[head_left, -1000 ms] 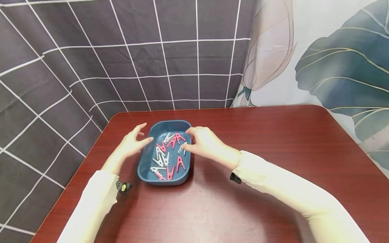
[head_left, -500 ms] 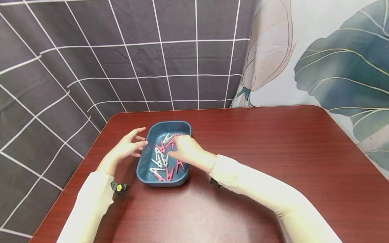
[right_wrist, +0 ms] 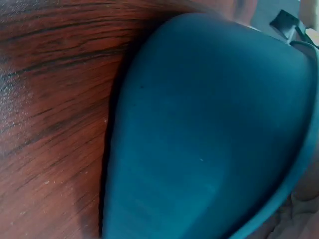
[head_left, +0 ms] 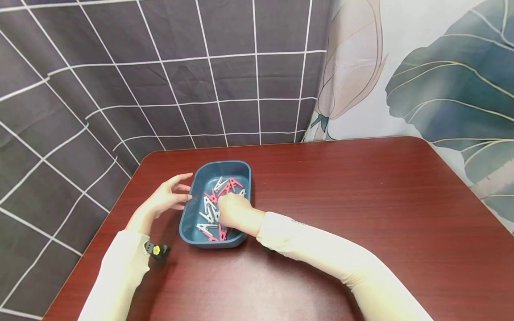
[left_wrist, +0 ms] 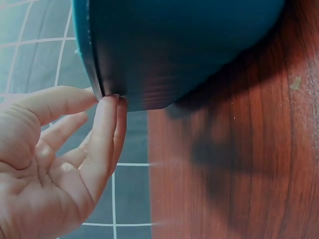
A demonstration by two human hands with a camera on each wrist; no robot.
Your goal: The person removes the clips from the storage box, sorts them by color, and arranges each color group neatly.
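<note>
Head view first: a dark blue oval plastic tray (head_left: 192,213) sits on the left part of a reddish-brown wooden table (head_left: 341,200), near its far-left corner, and holds a loose heap of pink and white plastic clothespins (head_left: 214,203). The right hand (head_left: 234,210) reaches down into the tray over the pins, with its fingers bent in among them; the back of the hand hides the fingertips, so I cannot tell whether they pinch a pin. The left hand (head_left: 164,200) lies just outside the tray's left wall with its fingers spread and relaxed, tips at the rim, probably to steady the tray while the other hand works inside. A cream sleeve (head_left: 321,254) covers each arm. Behind the table hang a grey cloth with a white grid (head_left: 120,89) and, to the right, a pale curtain with large green leaves (head_left: 441,89). The rest of the tabletop shows only wood.

Left wrist view: the left hand (left_wrist: 55,164) is held loosely open, palm in view, and two fingertips (left_wrist: 107,107) touch the tray's outer rim (left_wrist: 94,64). Nothing is gripped.

Right wrist view: the tray's smooth blue outer wall (right_wrist: 209,139) fills the picture, standing on the table (right_wrist: 50,99). The wall blocks any sight of the pins, and the fingers barely show, so the grip stays unclear.
</note>
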